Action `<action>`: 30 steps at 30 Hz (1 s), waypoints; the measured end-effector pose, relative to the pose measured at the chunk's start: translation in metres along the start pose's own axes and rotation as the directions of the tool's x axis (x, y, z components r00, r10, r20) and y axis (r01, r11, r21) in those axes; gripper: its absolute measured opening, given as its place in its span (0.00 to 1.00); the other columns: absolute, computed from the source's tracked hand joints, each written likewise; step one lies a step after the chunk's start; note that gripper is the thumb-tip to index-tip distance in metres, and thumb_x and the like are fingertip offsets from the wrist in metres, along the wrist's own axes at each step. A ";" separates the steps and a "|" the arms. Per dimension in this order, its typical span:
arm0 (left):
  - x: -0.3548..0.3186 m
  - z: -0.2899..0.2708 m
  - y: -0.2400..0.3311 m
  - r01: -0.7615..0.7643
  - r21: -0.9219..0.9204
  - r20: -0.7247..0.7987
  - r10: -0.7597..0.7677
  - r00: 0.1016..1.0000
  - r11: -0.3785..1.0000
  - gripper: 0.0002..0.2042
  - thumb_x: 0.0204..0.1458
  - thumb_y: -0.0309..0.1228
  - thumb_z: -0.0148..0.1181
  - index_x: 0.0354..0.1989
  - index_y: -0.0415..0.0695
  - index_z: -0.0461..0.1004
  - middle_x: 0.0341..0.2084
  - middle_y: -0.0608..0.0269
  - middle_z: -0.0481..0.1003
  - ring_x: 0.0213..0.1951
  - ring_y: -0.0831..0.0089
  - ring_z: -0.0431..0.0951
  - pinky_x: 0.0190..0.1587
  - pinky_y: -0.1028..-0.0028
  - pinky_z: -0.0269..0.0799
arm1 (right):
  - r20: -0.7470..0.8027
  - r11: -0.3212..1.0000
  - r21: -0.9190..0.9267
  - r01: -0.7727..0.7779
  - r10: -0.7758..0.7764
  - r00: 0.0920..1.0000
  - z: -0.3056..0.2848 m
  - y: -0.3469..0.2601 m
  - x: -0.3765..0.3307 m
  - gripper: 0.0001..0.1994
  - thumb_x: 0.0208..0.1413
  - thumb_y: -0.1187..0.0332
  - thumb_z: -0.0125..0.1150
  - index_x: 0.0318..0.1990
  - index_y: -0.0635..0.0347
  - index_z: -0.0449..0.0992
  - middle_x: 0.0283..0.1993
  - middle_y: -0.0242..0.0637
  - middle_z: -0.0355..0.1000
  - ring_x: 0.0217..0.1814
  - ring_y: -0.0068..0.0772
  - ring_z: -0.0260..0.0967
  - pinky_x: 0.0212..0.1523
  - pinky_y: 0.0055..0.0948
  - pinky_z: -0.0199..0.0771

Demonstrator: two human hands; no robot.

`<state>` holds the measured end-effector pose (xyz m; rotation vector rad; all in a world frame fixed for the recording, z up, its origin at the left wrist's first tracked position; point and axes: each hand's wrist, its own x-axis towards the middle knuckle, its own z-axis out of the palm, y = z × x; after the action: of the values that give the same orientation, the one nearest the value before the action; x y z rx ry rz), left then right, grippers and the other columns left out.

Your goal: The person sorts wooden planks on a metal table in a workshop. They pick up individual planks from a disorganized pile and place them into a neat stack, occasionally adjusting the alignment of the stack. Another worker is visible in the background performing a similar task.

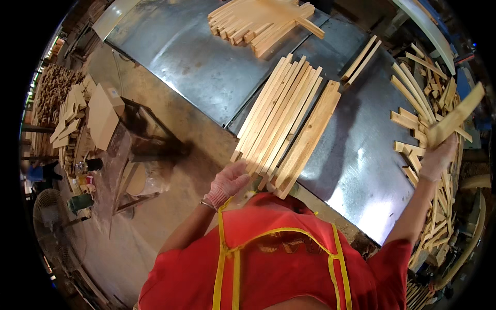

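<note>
My right hand (438, 158), in a pale glove, is closed around a wooden strip (457, 114) and holds it up at the far right, above a heap of loose wood. My left hand (228, 183), in a pinkish knitted glove, is at the near left corner of a row of wooden strips (281, 111) on the metal table (356, 150). Its fingers reach out against the strip ends, with the thumb apart. Along the row's right side lies a wider wooden piece (310, 137), separated by a dark gap.
A large stack of strips (258, 26) covers the table's far part. Two strips (360, 61) lie apart to its right. The jumbled heap of wood pieces (439, 206) runs down the right edge. On the left stand a board-laden stand (106, 116) and a fan (50, 206).
</note>
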<state>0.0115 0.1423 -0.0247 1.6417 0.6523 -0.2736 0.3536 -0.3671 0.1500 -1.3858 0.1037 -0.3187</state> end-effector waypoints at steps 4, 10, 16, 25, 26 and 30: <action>0.057 -0.003 -0.008 -0.274 0.481 -0.139 0.381 0.914 0.833 0.32 0.52 0.39 0.72 0.66 0.41 0.72 0.60 0.47 0.75 0.56 0.55 0.79 0.60 0.61 0.76 | -0.191 0.953 -0.199 0.227 -0.265 0.945 0.026 -0.008 0.043 0.31 0.68 0.54 0.58 0.72 0.62 0.61 0.67 0.49 0.69 0.68 0.49 0.69 0.71 0.45 0.68; 0.132 -0.007 0.009 -0.131 0.764 -0.226 0.453 0.862 0.632 0.34 0.54 0.47 0.65 0.68 0.44 0.68 0.62 0.43 0.73 0.61 0.46 0.74 0.65 0.56 0.70 | 0.208 0.239 -0.965 0.105 0.462 0.862 0.129 0.207 -0.167 0.48 0.60 0.39 0.64 0.76 0.68 0.57 0.64 0.62 0.72 0.68 0.60 0.69 0.71 0.47 0.65; 0.156 -0.007 0.020 -0.204 0.457 -0.164 0.308 0.937 0.866 0.27 0.55 0.42 0.66 0.61 0.43 0.72 0.50 0.44 0.81 0.52 0.46 0.82 0.58 0.54 0.76 | 0.242 0.794 -0.093 -0.601 0.603 0.760 0.231 0.226 -0.240 0.31 0.63 0.72 0.64 0.72 0.66 0.61 0.59 0.54 0.75 0.49 0.45 0.77 0.48 0.39 0.82; 0.154 -0.028 0.077 -0.004 0.566 -0.216 0.153 0.964 0.824 0.38 0.58 0.41 0.62 0.74 0.33 0.60 0.67 0.36 0.70 0.67 0.44 0.72 0.68 0.60 0.68 | 0.418 0.783 -0.397 -0.479 0.619 0.665 0.248 0.218 -0.248 0.34 0.62 0.61 0.66 0.70 0.67 0.62 0.60 0.50 0.74 0.59 0.38 0.71 0.60 0.39 0.72; 0.164 -0.038 0.066 -0.037 0.605 -0.193 0.191 0.962 0.796 0.38 0.58 0.41 0.62 0.75 0.34 0.59 0.67 0.36 0.70 0.66 0.44 0.73 0.68 0.61 0.68 | 0.456 0.790 -0.417 -0.450 0.610 0.648 0.245 0.215 -0.251 0.36 0.62 0.61 0.65 0.74 0.68 0.59 0.66 0.52 0.73 0.64 0.40 0.71 0.65 0.39 0.70; 0.174 -0.061 0.049 0.027 0.812 -0.168 0.189 0.968 0.583 0.42 0.56 0.41 0.64 0.77 0.37 0.55 0.70 0.38 0.66 0.68 0.44 0.71 0.68 0.58 0.67 | 0.541 0.841 -0.322 -0.435 0.541 0.644 0.187 0.161 -0.233 0.40 0.63 0.63 0.64 0.79 0.65 0.53 0.79 0.49 0.60 0.80 0.38 0.56 0.78 0.31 0.53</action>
<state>0.1688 0.2431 -0.0646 2.6378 0.6659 -0.3377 0.2054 -0.0998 0.0015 -1.5004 -0.0410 0.6315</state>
